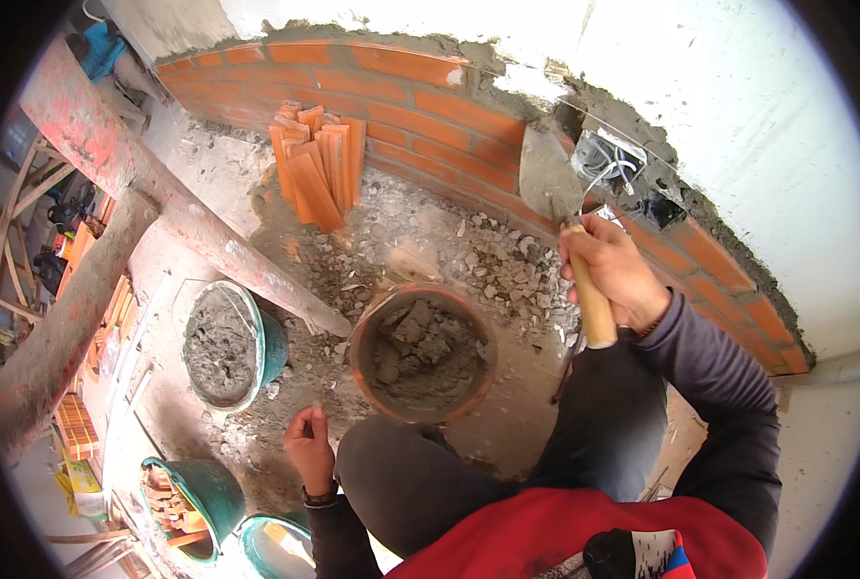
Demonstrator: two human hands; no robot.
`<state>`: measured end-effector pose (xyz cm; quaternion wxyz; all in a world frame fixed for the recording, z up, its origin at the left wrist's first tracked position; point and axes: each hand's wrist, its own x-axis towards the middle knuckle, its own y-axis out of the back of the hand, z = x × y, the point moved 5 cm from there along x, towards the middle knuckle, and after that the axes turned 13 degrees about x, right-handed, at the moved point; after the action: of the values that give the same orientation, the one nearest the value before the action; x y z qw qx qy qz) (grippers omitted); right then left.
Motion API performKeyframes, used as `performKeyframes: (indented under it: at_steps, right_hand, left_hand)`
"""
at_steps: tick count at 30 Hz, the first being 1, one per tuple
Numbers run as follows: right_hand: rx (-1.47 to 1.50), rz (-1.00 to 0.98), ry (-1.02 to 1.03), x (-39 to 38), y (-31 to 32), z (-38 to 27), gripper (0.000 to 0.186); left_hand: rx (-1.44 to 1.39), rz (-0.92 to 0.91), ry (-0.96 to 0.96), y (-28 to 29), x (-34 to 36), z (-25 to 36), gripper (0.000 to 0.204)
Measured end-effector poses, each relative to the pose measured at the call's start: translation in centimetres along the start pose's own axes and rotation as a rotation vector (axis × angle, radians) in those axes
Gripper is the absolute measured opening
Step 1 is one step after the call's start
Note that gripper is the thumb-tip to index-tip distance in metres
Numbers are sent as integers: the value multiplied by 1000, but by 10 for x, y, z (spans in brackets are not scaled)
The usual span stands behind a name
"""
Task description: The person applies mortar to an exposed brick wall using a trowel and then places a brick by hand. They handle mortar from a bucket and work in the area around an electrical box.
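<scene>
My right hand [618,270] grips the wooden handle of a trowel [550,179]. Its grey, mortar-smeared blade lies at the upper edge of the brick strip [420,121] on the wall, beside a recessed electrical box [609,159] with coiled pale wires. Wet mortar [633,121] borders the top of the bricks. My left hand [309,444] hangs beside my left knee, fingers curled in, with nothing seen in it. Between my knees and the wall stands a round orange-brown tub [356,362] partly filled with grey mortar [425,352].
A teal bucket [274,347] of mortar stands left of the tub. Thin brick tiles [319,169] are piled against the wall. Rubble [507,275] covers the floor there. Thick poles [198,227] slant across the left. Green buckets [222,492] stand at lower left, one holding brick pieces.
</scene>
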<state>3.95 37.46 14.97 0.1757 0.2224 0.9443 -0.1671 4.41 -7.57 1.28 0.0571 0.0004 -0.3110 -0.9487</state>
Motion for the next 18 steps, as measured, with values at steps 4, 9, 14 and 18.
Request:
performKeyframes:
  at_steps: [4,9,14,18]
  right_hand:
    - [-324,-181,-156,-17,9,-18,17]
    - [-957,-523,74,-7,40,-13,12]
    - [-1544,-764,302,-1,31,21,26]
    - [-1110,-683,431,11,27,17,23]
  left_hand:
    - [-81,-22,67,10,1,0,21]
    - [-167,34,89,11,-1,18,23]
    - [-266,100,40,18,8,47,22]
    - [-383,139,-58,26,14,98,20]
